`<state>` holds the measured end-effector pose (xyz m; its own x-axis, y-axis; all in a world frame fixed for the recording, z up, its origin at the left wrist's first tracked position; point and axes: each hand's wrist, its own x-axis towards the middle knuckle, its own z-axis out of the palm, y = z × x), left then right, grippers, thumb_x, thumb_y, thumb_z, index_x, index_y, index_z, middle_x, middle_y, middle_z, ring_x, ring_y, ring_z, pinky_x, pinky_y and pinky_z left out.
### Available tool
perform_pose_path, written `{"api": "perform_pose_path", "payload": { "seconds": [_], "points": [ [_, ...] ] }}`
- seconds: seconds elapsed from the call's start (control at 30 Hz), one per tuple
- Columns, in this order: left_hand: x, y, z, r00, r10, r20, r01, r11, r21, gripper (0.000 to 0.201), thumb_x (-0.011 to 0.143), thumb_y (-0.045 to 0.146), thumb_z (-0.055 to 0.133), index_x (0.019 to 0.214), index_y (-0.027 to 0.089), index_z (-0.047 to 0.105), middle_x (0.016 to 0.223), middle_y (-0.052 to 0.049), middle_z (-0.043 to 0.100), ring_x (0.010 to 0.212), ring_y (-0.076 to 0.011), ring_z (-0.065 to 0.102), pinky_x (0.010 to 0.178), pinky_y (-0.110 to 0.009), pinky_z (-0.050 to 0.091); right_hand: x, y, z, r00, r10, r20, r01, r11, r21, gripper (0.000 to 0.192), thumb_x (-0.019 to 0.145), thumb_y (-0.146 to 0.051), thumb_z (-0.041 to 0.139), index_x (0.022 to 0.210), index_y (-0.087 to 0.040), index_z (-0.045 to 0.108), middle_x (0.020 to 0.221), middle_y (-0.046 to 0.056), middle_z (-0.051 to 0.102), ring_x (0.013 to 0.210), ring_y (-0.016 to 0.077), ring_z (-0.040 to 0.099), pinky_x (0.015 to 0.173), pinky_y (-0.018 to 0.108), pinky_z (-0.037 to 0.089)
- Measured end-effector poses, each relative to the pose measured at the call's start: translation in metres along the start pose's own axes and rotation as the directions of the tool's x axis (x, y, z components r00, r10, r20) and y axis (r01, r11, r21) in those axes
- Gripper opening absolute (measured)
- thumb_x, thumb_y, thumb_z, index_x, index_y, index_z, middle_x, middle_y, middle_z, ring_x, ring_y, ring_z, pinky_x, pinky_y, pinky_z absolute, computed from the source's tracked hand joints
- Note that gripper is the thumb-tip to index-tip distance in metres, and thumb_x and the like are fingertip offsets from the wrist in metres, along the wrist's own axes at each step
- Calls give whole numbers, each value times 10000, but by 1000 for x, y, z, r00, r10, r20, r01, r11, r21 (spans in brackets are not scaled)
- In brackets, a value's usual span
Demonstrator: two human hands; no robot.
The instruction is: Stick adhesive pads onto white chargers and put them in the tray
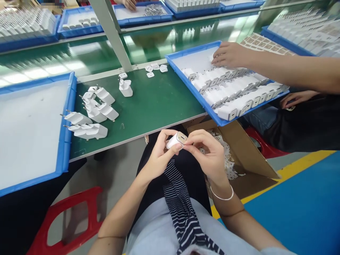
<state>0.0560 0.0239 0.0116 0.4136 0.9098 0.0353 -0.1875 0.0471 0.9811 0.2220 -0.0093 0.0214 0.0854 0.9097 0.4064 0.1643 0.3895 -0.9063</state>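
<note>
My left hand (162, 154) is closed around a white plug charger (174, 141), held above my lap. Its end face, tan with a dark port slot, points up toward the camera. Thumb and forefinger of my right hand (206, 151) pinch together at the right edge of that face; whatever is between them is too small to tell. On the green table, several white chargers (97, 131) with metal pins lie in a loose group. One charger (125, 88) stands apart, near several small white caps (154, 66).
A blue tray (204, 106) with rows of chargers juts over the table edge; a co-worker's hand (228, 54) reaches into it. Another blue-rimmed tray (60, 156) lies left. A cardboard box (255, 159) with scraps is below right. A metal post (114, 39) rises behind.
</note>
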Motion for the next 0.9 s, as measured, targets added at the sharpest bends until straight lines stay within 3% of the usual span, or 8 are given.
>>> {"api": "perform_pose_path", "payload": {
  "seconds": [0.17,0.27,0.37,0.5,0.57,0.67,0.8,0.9],
  "points": [
    [-4,-4,9,974,200,-110,-180,969,168,282,945,324,667,1205,276,569,1197,-68,604,1012,-184,604,814,-296,509,0,2,5,994,-8,-108,13,999,38,121,889,-121,725,851,-233,701,874,17,673,830,159,631,660,290,517],
    [-4,-5,10,946,303,-112,-270,932,243,283,950,297,657,1215,276,557,1199,-66,587,1061,-185,606,887,-307,511,0,1,6,992,-31,-119,36,999,39,139,880,-100,732,842,-230,703,855,7,684,810,149,628,672,287,505],
    [-4,-5,8,942,322,-95,-284,915,285,287,957,280,649,1226,274,549,1188,-61,587,1047,-174,612,887,-298,513,2,0,3,995,-31,-99,35,999,30,148,865,-92,748,809,-224,708,827,-4,690,792,138,627,683,276,498],
    [-4,1,-2,980,198,29,-198,945,262,279,955,311,657,1204,237,557,1123,-58,617,924,-153,612,798,-276,514,10,6,-11,992,118,47,-124,981,150,135,819,-128,795,740,-205,718,769,-4,693,737,130,617,649,259,478],
    [-3,6,-6,988,64,143,-93,973,210,274,951,339,664,1182,223,574,1066,-45,621,831,-127,589,730,-253,505,14,11,-20,956,233,178,-275,924,267,135,781,-164,828,705,-194,721,708,-7,672,660,118,583,583,246,440],
    [4,10,-11,960,-94,262,69,992,104,281,941,377,676,1145,204,589,977,-23,609,736,-98,563,651,-227,494,19,18,-28,879,360,313,-464,797,387,155,741,-226,862,686,-177,725,641,-22,621,519,68,454,467,218,312],
    [11,5,-14,930,-155,332,170,985,-16,296,920,390,702,1106,180,609,932,-27,623,684,-91,581,601,-222,494,23,41,-28,798,500,337,-603,667,438,276,661,-337,906,675,-159,696,639,-26,602,467,37,374,431,207,232],
    [15,5,-15,912,-106,396,151,985,-84,305,914,388,708,1121,181,625,926,-35,652,681,-104,614,610,-239,525,21,85,-25,733,649,203,-672,644,367,427,583,-479,921,694,-161,658,605,-47,551,494,60,421,443,206,315]
  ]
}}
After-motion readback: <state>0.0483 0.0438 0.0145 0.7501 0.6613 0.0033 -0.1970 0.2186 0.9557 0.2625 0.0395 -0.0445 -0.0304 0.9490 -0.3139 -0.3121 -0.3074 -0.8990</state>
